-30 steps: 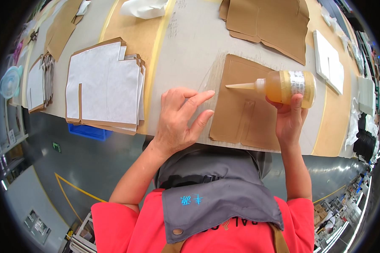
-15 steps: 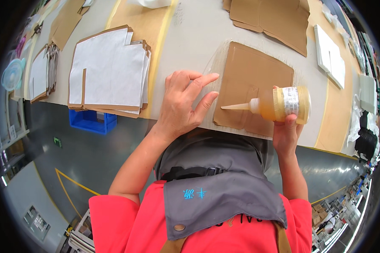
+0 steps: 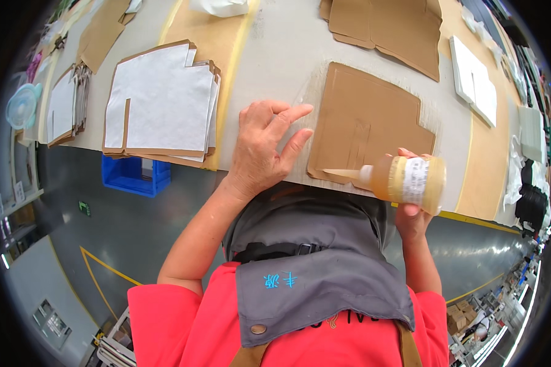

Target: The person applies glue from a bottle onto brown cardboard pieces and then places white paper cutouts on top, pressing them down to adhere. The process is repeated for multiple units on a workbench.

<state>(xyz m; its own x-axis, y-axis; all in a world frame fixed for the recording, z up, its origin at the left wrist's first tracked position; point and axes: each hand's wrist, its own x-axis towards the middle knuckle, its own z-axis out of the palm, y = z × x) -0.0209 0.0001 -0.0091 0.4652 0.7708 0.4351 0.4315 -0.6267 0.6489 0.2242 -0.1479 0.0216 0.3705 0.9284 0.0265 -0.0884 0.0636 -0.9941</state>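
Note:
In my right hand is a squeeze bottle of amber liquid with a long pale nozzle and a white label. It lies nearly on its side, its tip pointing left over the near edge of a brown sheet. Whether the tip touches the sheet I cannot tell. That sheet lies flat at the table's front edge and has a notched right side and faint creases. Just left of it, my left hand holds nothing, thumb and forefinger apart and the other fingers curled.
At the left lies a stack of white-faced brown sheets, with a smaller stack beyond. More brown sheets lie at the back. White padded pieces rest on the right. Below the table stands a blue crate.
My right hand has brought the bottle nearer to me, and its nozzle tip has moved toward the sheet's front edge. My left hand has barely moved.

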